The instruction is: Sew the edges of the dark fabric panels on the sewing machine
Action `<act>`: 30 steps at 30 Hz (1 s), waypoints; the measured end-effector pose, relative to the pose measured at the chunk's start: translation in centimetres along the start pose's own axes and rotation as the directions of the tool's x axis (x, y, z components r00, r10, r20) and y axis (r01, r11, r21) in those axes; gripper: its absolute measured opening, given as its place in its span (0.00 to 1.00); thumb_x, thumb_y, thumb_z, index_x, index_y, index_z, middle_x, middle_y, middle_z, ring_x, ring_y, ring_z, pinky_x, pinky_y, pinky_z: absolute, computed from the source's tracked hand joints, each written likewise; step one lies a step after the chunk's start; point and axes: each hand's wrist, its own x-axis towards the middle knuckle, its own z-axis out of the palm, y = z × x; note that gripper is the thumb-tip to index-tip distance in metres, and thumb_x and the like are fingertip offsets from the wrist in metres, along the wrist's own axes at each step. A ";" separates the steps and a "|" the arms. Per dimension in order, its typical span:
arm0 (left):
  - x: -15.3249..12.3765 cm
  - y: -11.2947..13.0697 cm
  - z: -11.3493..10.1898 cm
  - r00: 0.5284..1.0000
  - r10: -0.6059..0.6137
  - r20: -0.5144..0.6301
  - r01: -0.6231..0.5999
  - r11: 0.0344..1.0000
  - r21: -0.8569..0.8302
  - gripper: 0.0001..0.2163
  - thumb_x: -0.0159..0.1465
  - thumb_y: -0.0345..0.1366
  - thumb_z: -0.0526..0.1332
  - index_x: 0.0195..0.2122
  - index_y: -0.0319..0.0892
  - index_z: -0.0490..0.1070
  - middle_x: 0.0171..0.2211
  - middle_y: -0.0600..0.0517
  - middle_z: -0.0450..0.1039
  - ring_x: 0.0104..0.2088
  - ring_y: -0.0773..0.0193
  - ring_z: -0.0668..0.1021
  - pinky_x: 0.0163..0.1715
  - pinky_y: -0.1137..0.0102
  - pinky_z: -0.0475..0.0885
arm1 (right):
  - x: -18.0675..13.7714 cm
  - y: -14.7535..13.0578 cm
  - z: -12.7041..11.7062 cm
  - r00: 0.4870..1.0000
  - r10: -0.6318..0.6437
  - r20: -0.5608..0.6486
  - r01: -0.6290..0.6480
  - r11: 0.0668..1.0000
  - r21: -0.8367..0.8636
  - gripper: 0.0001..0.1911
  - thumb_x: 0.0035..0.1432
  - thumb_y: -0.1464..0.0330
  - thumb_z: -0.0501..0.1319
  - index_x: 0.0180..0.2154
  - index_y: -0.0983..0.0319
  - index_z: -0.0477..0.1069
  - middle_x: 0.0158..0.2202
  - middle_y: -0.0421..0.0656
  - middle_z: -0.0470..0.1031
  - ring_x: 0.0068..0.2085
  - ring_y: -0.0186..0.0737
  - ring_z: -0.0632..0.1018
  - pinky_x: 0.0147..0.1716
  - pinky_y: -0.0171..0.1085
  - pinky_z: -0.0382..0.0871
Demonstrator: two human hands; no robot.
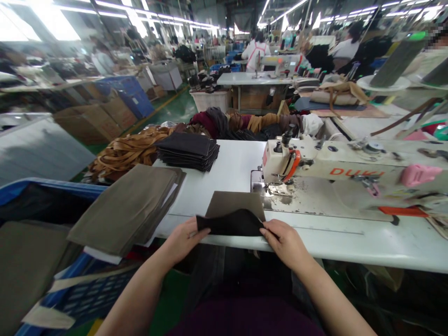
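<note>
A black fabric piece [231, 223] is stretched between my two hands at the front edge of the white sewing table [231, 161]. My left hand [184, 239] pinches its left end, and my right hand [283, 241] pinches its right end. Its upper edge bows up in the middle. Under and behind it lies an olive-brown fabric panel [236, 201], flat on the tabletop. Just right of the panel is the sewing machine [280, 163], its needle area close to the panel's right edge.
A stack of dark fabric pieces [189, 148] sits at the table's back left. Olive-brown panels [129, 200] are piled at the left, beside a blue crate [87, 298]. Brown straps [136, 149] heap behind. People work at other machines [280, 63] farther back.
</note>
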 end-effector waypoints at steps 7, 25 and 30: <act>2.4 0.3 1.2 0.974 -0.126 -0.189 0.169 0.956 0.238 0.16 0.68 0.46 0.56 0.26 0.44 0.67 0.34 0.48 0.73 0.36 0.56 0.76 0.43 0.63 0.73 | -0.2 -0.7 0.5 0.975 0.218 -0.048 -0.222 0.970 -0.103 0.16 0.69 0.62 0.55 0.28 0.58 0.67 0.27 0.37 0.71 0.30 0.37 0.72 0.32 0.35 0.61; 12.8 5.7 6.4 0.999 0.043 0.012 -0.041 0.796 0.604 0.07 0.72 0.39 0.60 0.41 0.42 0.74 0.41 0.45 0.76 0.46 0.52 0.76 0.48 0.59 0.68 | -0.9 -0.9 1.0 0.972 0.211 -0.099 -0.224 0.964 -0.145 0.11 0.68 0.62 0.55 0.44 0.59 0.74 0.34 0.42 0.79 0.35 0.42 0.79 0.35 0.37 0.69; 13.4 5.8 6.3 0.999 0.030 0.037 -0.047 0.766 0.641 0.07 0.72 0.39 0.59 0.43 0.43 0.74 0.42 0.46 0.76 0.46 0.54 0.76 0.45 0.61 0.67 | -0.5 -1.6 1.2 0.960 0.272 -0.067 -0.280 0.924 -0.261 0.23 0.69 0.64 0.54 0.63 0.59 0.61 0.36 0.42 0.80 0.32 0.43 0.80 0.30 0.38 0.68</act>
